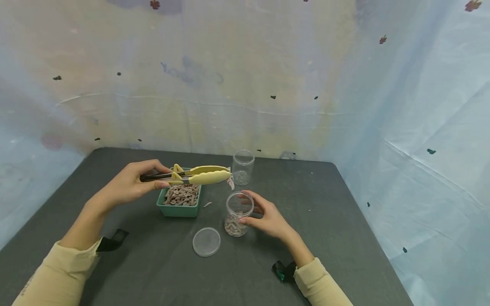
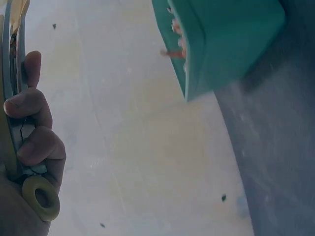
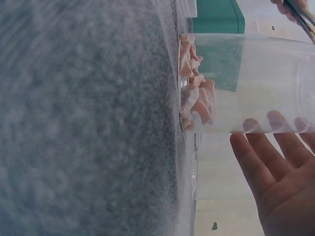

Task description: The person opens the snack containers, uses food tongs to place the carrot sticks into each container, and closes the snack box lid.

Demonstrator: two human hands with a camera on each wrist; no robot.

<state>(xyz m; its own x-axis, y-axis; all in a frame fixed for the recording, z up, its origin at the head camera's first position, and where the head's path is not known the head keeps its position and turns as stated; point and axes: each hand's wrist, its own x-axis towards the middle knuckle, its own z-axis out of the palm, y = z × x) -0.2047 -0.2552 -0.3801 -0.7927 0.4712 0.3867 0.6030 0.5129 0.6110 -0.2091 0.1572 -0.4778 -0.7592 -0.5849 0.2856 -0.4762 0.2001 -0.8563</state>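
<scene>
My left hand (image 1: 132, 182) grips a pair of tongs (image 1: 209, 176) with yellow heads, held level over the table. A small pinkish piece (image 1: 231, 183) hangs at the tongs' tips, just above and left of the near clear jar (image 1: 234, 225). Fingers and thumb of my right hand (image 1: 269, 219) are set round that jar's right side. It stands upright and uncapped, with curled pinkish-brown pieces (image 3: 199, 101) on its bottom. Beneath the tongs is a green tub (image 1: 178, 211) full of similar brownish pieces (image 1: 181, 195).
A second clear jar (image 1: 243, 163) stands behind, with a few pieces at its bottom. In front of the near jar lies a round clear lid (image 1: 206, 242). One loose piece (image 1: 208, 204) rests beside the tub on the dark table (image 1: 325, 238). Printed sheeting (image 1: 229, 85) hangs behind the table.
</scene>
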